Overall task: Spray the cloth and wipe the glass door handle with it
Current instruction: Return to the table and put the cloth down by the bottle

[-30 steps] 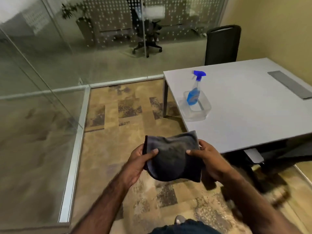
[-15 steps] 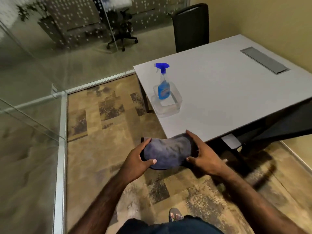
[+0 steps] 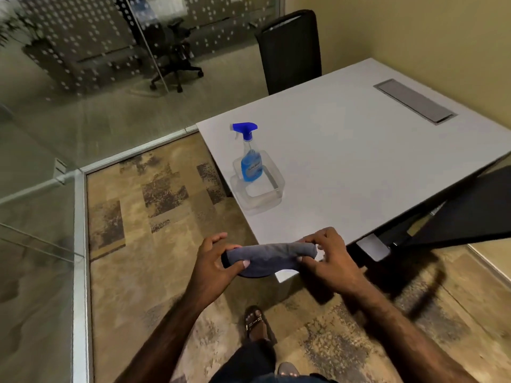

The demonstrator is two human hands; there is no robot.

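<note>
Grey cloth [image 3: 269, 257], lying nine-to-three, is pinched by left grip [image 3: 214, 262] and right grip [image 3: 329, 257]. Spray bottle [image 3: 249, 156] stands upright at twelve o'clock on the surface [image 3: 359, 161], roughly midway between both grips.

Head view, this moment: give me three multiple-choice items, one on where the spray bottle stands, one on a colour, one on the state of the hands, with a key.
1. Where does the spray bottle stand?
A. on the carpet
B. in a clear plastic container on the white table
C. on the black chair

2. What colour is the bottle's trigger head?
A. red
B. white
C. blue

3. What are the hands doing?
A. both hold the grey cloth
B. one grips the bottle
C. both hang idle

Key: 1 B, the bottle stands upright inside the container near the table's corner. 2 C, the trigger head is bright blue. 3 A, the left hand and right hand pinch opposite ends of the folded cloth.
</note>
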